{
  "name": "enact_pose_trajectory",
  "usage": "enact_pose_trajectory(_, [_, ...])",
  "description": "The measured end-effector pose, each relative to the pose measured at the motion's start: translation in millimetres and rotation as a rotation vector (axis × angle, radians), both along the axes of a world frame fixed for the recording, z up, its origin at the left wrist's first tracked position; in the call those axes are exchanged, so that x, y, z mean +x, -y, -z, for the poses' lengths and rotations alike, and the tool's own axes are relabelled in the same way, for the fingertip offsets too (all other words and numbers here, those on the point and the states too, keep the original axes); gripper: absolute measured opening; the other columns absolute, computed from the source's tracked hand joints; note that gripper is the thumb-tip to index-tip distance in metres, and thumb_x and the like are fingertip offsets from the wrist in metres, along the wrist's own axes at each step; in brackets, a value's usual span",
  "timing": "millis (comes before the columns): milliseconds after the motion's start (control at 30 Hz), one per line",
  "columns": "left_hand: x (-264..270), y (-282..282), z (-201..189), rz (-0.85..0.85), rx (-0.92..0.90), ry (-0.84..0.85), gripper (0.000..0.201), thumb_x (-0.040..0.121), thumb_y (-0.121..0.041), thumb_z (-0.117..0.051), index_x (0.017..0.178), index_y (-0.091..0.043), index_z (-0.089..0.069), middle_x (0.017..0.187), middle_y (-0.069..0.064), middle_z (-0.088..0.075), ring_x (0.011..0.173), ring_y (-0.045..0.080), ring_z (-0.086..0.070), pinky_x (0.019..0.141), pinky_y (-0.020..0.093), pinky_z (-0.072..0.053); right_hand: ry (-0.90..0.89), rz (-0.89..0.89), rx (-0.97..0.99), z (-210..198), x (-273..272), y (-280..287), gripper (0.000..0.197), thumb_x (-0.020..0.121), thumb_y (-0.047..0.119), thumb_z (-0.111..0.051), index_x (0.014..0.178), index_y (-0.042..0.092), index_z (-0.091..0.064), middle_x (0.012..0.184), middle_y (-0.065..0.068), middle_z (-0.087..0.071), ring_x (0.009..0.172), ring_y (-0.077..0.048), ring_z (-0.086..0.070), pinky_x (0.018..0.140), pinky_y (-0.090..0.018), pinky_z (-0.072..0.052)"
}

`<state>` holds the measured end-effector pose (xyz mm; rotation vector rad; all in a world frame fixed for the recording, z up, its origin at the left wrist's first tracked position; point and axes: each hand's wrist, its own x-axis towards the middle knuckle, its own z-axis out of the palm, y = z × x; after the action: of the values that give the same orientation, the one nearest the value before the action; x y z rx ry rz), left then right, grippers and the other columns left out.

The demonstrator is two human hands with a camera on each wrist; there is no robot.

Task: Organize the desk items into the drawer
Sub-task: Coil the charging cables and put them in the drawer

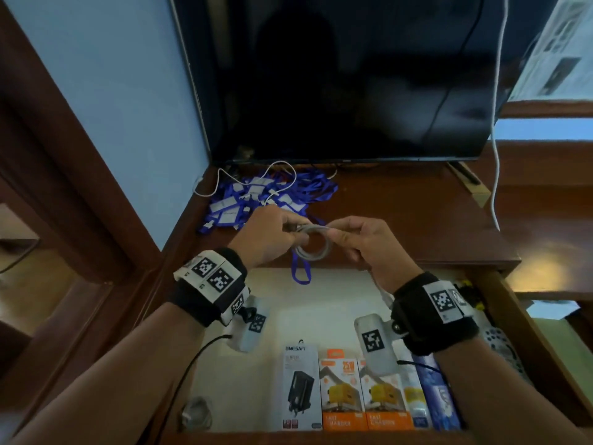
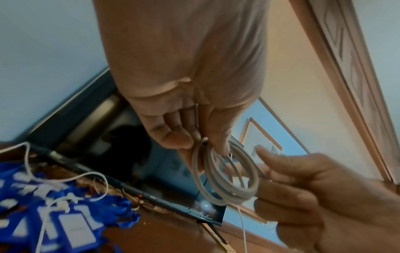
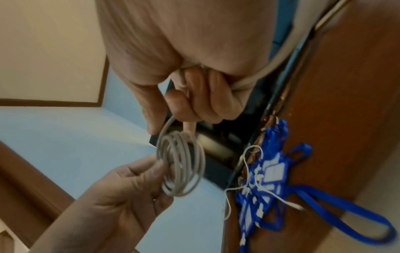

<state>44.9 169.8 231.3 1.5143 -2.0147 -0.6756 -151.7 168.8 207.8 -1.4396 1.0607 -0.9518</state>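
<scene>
A grey cable [image 1: 313, 250] wound into a small coil hangs in the air between both hands, above the desk's front edge and the open drawer [image 1: 305, 303]. My left hand [image 1: 290, 229] pinches the coil's top left side; in the left wrist view thumb and fingers close on the coil [image 2: 225, 179]. My right hand [image 1: 340, 234] holds the coil's right side. In the right wrist view its fingers [image 3: 207, 95] are curled round the cable's loose length, which runs down to the coil [image 3: 180, 164].
A pile of blue lanyards with badges [image 1: 256, 200] and a thin white cable [image 1: 276, 175] lie on the desk below a dark screen [image 1: 353, 75]. The drawer holds charger boxes [image 1: 343, 393] along its front, a bagged cable [image 1: 197, 412] at the left and a remote [image 1: 500, 345] at the right.
</scene>
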Motion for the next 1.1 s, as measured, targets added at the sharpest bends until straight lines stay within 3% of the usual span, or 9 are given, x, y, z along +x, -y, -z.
enact_pose_trajectory(100, [4.9, 11.1, -12.3, 0.059, 0.008, 0.101, 0.028, 0.084, -0.018, -0.072, 0.112, -0.018, -0.071, 0.073, -0.007, -0.064, 0.064, 0.005, -0.054, 0.061, 0.015, -0.039, -0.063, -0.014, -0.136, -23.9, -4.1, 12.0, 0.014, 0.089, 0.010, -0.063, 0.094, -0.003, -0.066, 0.046, 0.001, -0.043, 0.037, -0.006, -0.032, 0.038, -0.014, -0.028])
enact_pose_trajectory(200, [8.5, 16.4, -26.8, 0.158, 0.011, 0.136, 0.031, 0.084, -0.019, -0.072, 0.115, -0.018, -0.069, 0.089, -0.005, -0.070, 0.079, 0.004, -0.062, 0.072, 0.016, -0.046, -0.125, -0.015, -0.287, -38.3, -4.3, 25.1, 0.013, 0.088, 0.008, -0.064, 0.083, -0.004, -0.064, 0.045, 0.003, -0.044, 0.038, -0.005, -0.034, 0.041, -0.012, -0.030])
enact_pose_trajectory(300, [13.3, 20.1, -38.2, 0.191, -0.014, -0.010, 0.032, 0.083, -0.012, -0.072, 0.115, -0.011, -0.069, 0.098, 0.000, -0.073, 0.086, 0.004, -0.066, 0.079, 0.012, -0.049, -0.118, 0.003, -0.367, -38.0, -0.7, 39.4, 0.010, 0.089, 0.005, -0.062, 0.080, 0.001, -0.061, 0.047, 0.009, -0.048, 0.043, -0.006, -0.038, 0.045, -0.013, -0.033])
enact_pose_trajectory(433, [17.1, 22.9, -43.6, 0.197, -0.046, -0.154, 0.032, 0.082, -0.008, -0.071, 0.114, -0.006, -0.069, 0.098, 0.003, -0.073, 0.090, 0.005, -0.068, 0.082, 0.016, -0.052, -0.087, 0.020, -0.449, -26.1, 10.3, 49.6, 0.013, 0.089, -0.003, -0.058, 0.079, 0.005, -0.061, 0.068, -0.006, -0.059, 0.060, -0.010, -0.052, 0.058, -0.019, -0.044])
enact_pose_trajectory(500, [17.1, 22.8, -43.8, 0.189, -0.058, -0.200, 0.032, 0.083, -0.005, -0.070, 0.114, -0.003, -0.067, 0.098, 0.006, -0.073, 0.088, 0.005, -0.069, 0.078, 0.015, -0.051, -0.084, 0.012, -0.472, -20.2, 18.1, 51.6, 0.013, 0.088, -0.004, -0.059, 0.080, 0.005, -0.063, 0.073, -0.006, -0.061, 0.067, -0.010, -0.054, 0.065, -0.021, -0.047])
enact_pose_trajectory(733, [17.8, 21.2, -27.3, 0.037, -0.146, -0.254, 0.030, 0.080, -0.006, -0.074, 0.110, -0.006, -0.071, 0.092, 0.006, -0.074, 0.086, 0.013, -0.070, 0.081, 0.026, -0.056, -0.063, 0.114, -0.397, -6.6, 35.0, 52.9, 0.024, 0.080, -0.013, -0.060, 0.091, 0.005, -0.071, 0.083, -0.002, -0.066, 0.071, -0.007, -0.058, 0.066, -0.021, -0.048])
enact_pose_trajectory(933, [20.8, 8.8, -17.6, -0.120, -0.126, -0.393, 0.033, 0.080, -0.005, -0.072, 0.113, -0.005, -0.068, 0.102, 0.007, -0.072, 0.094, 0.014, -0.068, 0.089, 0.028, -0.054, 0.113, 0.040, -0.193, -7.5, 48.7, 30.7, 0.020, 0.094, 0.002, -0.050, 0.099, 0.003, -0.070, 0.089, -0.012, -0.071, 0.077, -0.017, -0.067, 0.069, -0.024, -0.054])
enact_pose_trajectory(1000, [23.8, 6.3, -13.5, -0.165, -0.124, -0.399, 0.034, 0.080, -0.008, -0.073, 0.114, -0.004, -0.068, 0.102, 0.008, -0.073, 0.096, 0.015, -0.068, 0.091, 0.034, -0.054, 0.194, 0.021, -0.087, -6.1, 52.1, 23.2, 0.028, 0.099, 0.020, -0.045, 0.096, 0.006, -0.069, 0.090, -0.013, -0.072, 0.081, -0.023, -0.067, 0.073, -0.029, -0.056])
enact_pose_trajectory(1100, [24.5, 1.2, -8.9, -0.220, -0.135, -0.378, 0.035, 0.080, -0.011, -0.074, 0.114, -0.006, -0.069, 0.100, 0.006, -0.073, 0.094, 0.013, -0.069, 0.091, 0.034, -0.055, 0.271, -0.010, -0.026, -4.7, 51.7, 14.5, 0.043, 0.090, 0.043, -0.048, 0.091, 0.007, -0.070, 0.092, -0.016, -0.071, 0.086, -0.032, -0.065, 0.085, -0.042, -0.052])
